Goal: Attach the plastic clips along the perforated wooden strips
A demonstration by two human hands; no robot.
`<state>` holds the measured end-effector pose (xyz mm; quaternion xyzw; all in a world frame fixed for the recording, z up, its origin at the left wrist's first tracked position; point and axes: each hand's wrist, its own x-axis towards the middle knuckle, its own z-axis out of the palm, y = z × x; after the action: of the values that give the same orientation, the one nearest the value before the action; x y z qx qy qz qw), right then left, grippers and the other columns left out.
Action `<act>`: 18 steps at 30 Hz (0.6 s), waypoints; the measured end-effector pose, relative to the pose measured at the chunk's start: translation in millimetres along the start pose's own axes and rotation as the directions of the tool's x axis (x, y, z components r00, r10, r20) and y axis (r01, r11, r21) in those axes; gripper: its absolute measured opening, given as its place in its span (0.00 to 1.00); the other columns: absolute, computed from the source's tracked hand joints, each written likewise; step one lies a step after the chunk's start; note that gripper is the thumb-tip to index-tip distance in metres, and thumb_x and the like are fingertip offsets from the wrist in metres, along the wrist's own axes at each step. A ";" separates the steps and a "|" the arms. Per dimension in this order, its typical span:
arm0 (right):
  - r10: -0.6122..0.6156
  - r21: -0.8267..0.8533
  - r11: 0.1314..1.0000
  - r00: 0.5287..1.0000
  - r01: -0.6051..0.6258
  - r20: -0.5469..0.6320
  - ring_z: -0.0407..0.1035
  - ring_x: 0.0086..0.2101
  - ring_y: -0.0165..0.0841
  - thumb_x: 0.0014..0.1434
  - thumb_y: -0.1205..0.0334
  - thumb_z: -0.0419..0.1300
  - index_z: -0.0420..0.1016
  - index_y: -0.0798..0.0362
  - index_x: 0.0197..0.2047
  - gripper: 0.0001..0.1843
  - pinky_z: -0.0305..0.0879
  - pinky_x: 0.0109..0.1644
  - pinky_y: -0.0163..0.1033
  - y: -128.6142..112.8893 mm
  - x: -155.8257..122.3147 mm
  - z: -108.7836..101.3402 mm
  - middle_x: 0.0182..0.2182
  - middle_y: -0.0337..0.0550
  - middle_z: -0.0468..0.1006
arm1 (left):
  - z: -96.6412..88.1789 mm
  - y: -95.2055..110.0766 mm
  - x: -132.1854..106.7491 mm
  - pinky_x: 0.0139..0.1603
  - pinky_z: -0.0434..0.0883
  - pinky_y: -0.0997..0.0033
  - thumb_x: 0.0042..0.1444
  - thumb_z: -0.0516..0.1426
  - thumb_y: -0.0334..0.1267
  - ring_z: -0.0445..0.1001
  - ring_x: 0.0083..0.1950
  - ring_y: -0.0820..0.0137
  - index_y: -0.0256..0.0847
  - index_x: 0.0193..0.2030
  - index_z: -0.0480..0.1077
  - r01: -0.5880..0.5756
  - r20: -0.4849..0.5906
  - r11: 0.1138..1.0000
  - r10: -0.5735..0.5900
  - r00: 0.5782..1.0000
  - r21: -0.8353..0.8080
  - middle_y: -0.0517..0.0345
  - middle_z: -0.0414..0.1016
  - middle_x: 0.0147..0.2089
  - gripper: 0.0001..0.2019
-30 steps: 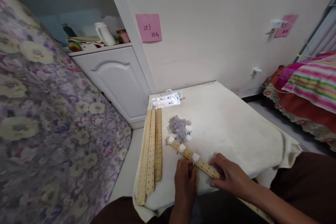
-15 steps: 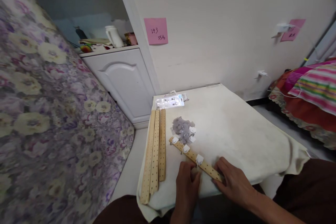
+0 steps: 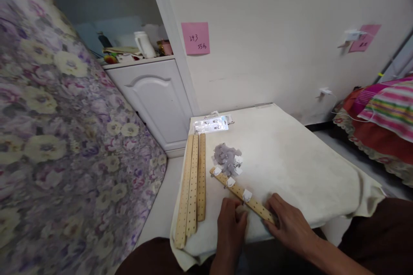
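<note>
From my head camera I look down into a room with one pale wall (image 3: 245, 68), two pink paper notes (image 3: 195, 38) and two white plugs (image 3: 325, 90) on it. A floral curtain (image 3: 74, 146) fills the left. Beside it I have one white cabinet door (image 3: 155, 99) beneath a shelf (image 3: 138, 60) with a white jug (image 3: 145, 45) among other items; at the right is a bed (image 3: 393, 116) with striped bedding.

One cloth-covered surface (image 3: 290, 163) stands before me. Along its left side I count three perforated wooden strips (image 3: 192, 184), lying lengthwise next to one another. Clear blister packaging (image 3: 209, 125) lies at the back left corner; how many packs overlap there I can't tell. Near the middle is one heap of grey translucent pieces (image 3: 226, 158), too jumbled to count, with some white ones at its right edge.

A fourth strip (image 3: 258, 209) lies slanted in front of the heap, carrying three white hooks (image 3: 230, 181) spaced along it. My right hand (image 3: 287, 220) grips its near end between thumb and fingers. My left hand (image 3: 230, 222) is curled narrow just beside the third hook, something pale at its fingertips; whether it holds that, I can't tell.
</note>
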<state>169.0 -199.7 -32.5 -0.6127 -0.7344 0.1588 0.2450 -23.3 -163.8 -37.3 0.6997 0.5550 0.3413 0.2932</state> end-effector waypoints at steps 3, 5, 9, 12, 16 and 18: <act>-0.004 0.018 1.000 1.000 0.004 -0.004 0.66 0.31 0.34 0.51 0.63 0.56 0.63 0.49 0.36 0.07 0.60 0.33 0.38 -0.1 -1.1 0.8 0.35 0.41 0.68 | 0.4 -0.2 -0.2 0.33 0.65 0.72 0.48 0.55 0.28 0.66 0.32 0.72 0.41 0.36 0.66 0.000 0.003 1.000 0.000 1.000 -0.002 0.60 0.66 0.35 0.08; -0.007 0.023 1.000 1.000 0.007 -0.017 0.66 0.31 0.34 0.51 0.63 0.56 0.63 0.49 0.36 0.08 0.60 0.33 0.37 -0.6 -0.4 1.9 0.34 0.41 0.68 | 0.8 -0.6 -0.3 0.32 0.64 0.72 0.48 0.56 0.29 0.66 0.31 0.72 0.41 0.36 0.66 0.001 0.002 1.000 -0.001 1.000 -0.003 0.60 0.66 0.35 0.08; 0.002 0.018 1.000 1.000 -0.002 -0.009 0.66 0.32 0.34 0.51 0.63 0.56 0.63 0.49 0.36 0.08 0.60 0.33 0.37 -2.9 4.1 5.4 0.35 0.41 0.68 | 0.5 -1.7 -0.3 0.32 0.64 0.72 0.47 0.56 0.29 0.65 0.30 0.73 0.41 0.36 0.65 0.005 -0.002 1.000 -0.005 1.000 -0.006 0.61 0.65 0.35 0.08; 0.010 -0.004 1.000 1.000 -0.010 0.000 0.66 0.33 0.34 0.52 0.63 0.56 0.63 0.49 0.36 0.07 0.59 0.33 0.37 -5.6 8.2 7.2 0.35 0.41 0.68 | -1.1 -2.3 0.0 0.33 0.65 0.71 0.48 0.56 0.29 0.66 0.32 0.71 0.41 0.36 0.65 0.006 -0.017 1.000 -0.006 1.000 0.003 0.60 0.66 0.35 0.08; 0.030 -0.016 0.999 1.000 -0.030 0.007 0.66 0.32 0.34 0.52 0.62 0.56 0.62 0.49 0.36 0.07 0.59 0.33 0.37 -9.9 12.4 7.0 0.34 0.39 0.68 | -3.7 -2.4 1.3 0.32 0.65 0.71 0.47 0.56 0.29 0.67 0.32 0.71 0.41 0.35 0.65 0.019 -0.028 1.000 -0.018 0.999 0.011 0.60 0.65 0.34 0.07; 0.039 -0.011 0.999 0.999 -0.039 0.011 0.66 0.31 0.34 0.52 0.62 0.56 0.62 0.49 0.35 0.06 0.59 0.33 0.37 -11.6 14.2 7.0 0.33 0.39 0.68 | -4.8 -1.7 2.2 0.32 0.65 0.71 0.47 0.56 0.30 0.66 0.31 0.71 0.41 0.35 0.65 0.029 -0.029 1.000 -0.029 0.999 0.007 0.60 0.65 0.34 0.07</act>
<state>153.7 -187.6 -29.7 -0.6272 -0.7247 0.1630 0.2342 -27.8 -161.2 -35.4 0.6876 0.5707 0.3448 0.2874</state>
